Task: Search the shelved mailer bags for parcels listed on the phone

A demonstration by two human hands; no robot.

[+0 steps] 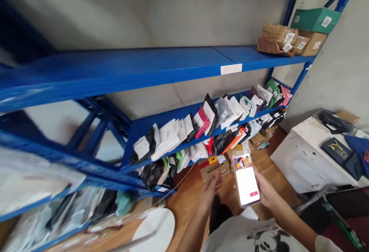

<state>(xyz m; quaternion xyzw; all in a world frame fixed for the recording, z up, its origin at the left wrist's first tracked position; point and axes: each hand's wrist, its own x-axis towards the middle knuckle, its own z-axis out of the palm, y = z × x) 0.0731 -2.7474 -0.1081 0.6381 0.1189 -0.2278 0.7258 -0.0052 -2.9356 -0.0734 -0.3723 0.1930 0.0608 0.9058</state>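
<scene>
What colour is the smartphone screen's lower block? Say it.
The lower block is red, head view.

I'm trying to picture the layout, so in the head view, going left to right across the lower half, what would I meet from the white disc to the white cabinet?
White disc, left hand, phone, right hand, white cabinet.

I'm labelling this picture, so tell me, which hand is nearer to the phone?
Right. The right hand holds the phone by its side; the left hand is apart from it, off to its left.
</scene>
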